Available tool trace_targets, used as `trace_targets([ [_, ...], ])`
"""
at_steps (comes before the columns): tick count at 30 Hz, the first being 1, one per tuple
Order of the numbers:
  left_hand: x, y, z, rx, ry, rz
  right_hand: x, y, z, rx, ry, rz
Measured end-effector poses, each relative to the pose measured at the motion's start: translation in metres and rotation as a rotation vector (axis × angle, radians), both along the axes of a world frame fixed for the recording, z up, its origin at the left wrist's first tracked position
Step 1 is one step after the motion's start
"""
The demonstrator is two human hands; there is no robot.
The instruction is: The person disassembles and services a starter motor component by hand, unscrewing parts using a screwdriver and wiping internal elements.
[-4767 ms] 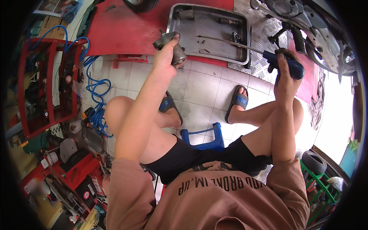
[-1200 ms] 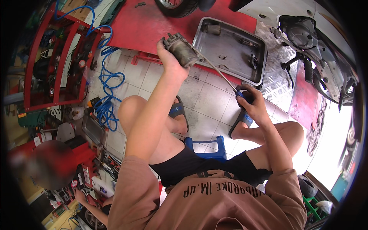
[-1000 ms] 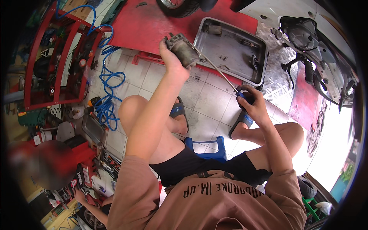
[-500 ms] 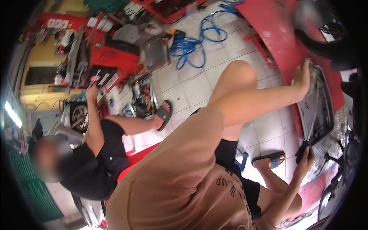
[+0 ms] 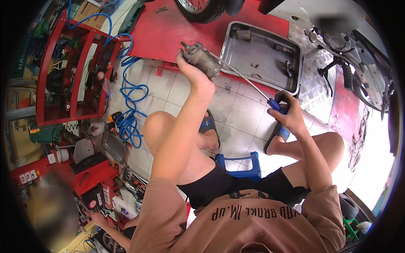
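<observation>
My left hand is wrapped round a grimy grey cylindrical motor, which looks like a motorcycle starter motor with a short shaft at one end. It is held up in front of the red platform's edge. My right hand grips a long screwdriver by its blue handle. The steel shank slants up and left to the motor, and its tip is hidden at the motor's side. Beyond my hands lies a grey metal tray, holding a worn cylinder, a small dark part and several small loose pieces.
A motorcycle wheel stands on the red platform. More motorcycle parts are at the right, over checkered metal plate. A coiled blue hose, a red shelf cart and another person's arm are at left. A blue stool stands between my legs.
The view has swung toward the platform, so the tray and both hands now sit nearer the centre. The motor shows plainly in my left hand; the screwdriver stays in my right.
</observation>
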State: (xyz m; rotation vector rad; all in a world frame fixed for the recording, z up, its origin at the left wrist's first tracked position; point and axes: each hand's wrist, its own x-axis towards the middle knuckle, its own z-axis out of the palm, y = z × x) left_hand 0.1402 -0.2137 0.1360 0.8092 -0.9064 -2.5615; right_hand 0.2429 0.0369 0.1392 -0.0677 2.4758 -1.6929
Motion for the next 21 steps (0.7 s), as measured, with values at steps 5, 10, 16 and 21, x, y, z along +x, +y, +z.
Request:
trace_targets([
  [5,0.0,0.001,-0.008,-0.031,-0.022,0.025,0.004,0.017,-0.015,-0.097,-0.306,0.063],
  [10,0.0,0.004,-0.004,0.014,-0.045,0.014,0.011,0.0,0.005,-0.089,-0.179,-0.022],
  [16,-0.007,0.016,-0.002,0.04,-0.02,-0.01,0.001,0.027,-0.013,-0.082,-0.302,0.006],
  [21,-0.007,0.013,-0.003,0.053,0.011,0.02,0.006,0.011,0.001,-0.057,-0.107,-0.067],
])
